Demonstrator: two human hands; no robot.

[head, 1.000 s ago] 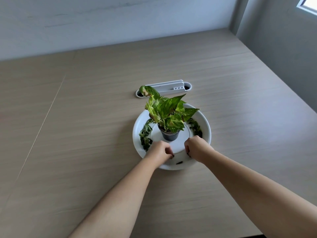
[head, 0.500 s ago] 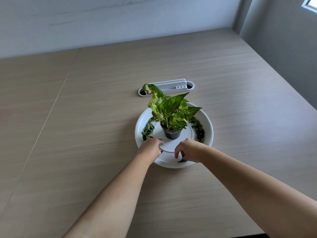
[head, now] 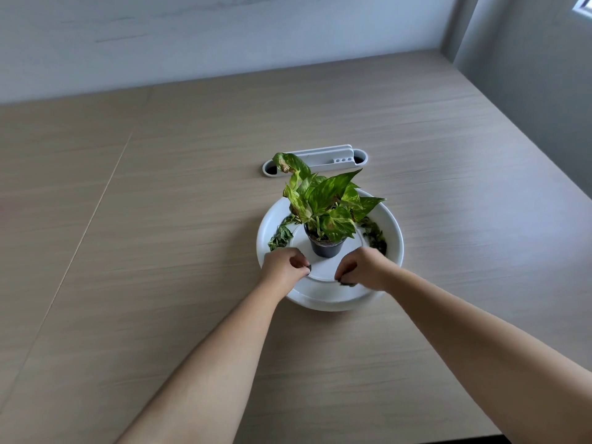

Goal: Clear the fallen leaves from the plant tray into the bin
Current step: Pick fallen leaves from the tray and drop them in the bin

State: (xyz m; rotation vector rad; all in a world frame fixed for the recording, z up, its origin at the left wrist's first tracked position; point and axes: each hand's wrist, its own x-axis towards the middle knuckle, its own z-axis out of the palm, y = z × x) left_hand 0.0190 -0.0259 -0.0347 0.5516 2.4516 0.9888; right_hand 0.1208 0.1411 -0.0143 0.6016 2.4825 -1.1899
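Observation:
A round white plant tray (head: 392, 229) sits on the wooden table with a small dark pot (head: 325, 248) of green and yellow leaves (head: 323, 200) at its middle. Fallen dark leaves lie in the tray's groove on the left (head: 280, 235) and on the right (head: 374, 237). My left hand (head: 283, 262) is over the tray's near left, its curled fingers pinching a small dark leaf bit. My right hand (head: 363, 267) is over the near right, fingers curled down on dark leaf pieces (head: 347, 283). No bin is in view.
A white cable-port insert (head: 315, 160) is set into the table just behind the tray. Walls border the table at the back and right. Bare tabletop (head: 128, 219) stretches to the left and front.
Both hands have shifted slightly along the tray's near groove, the right hand closing down onto the dark leaf pieces there. The view has drifted a little left.

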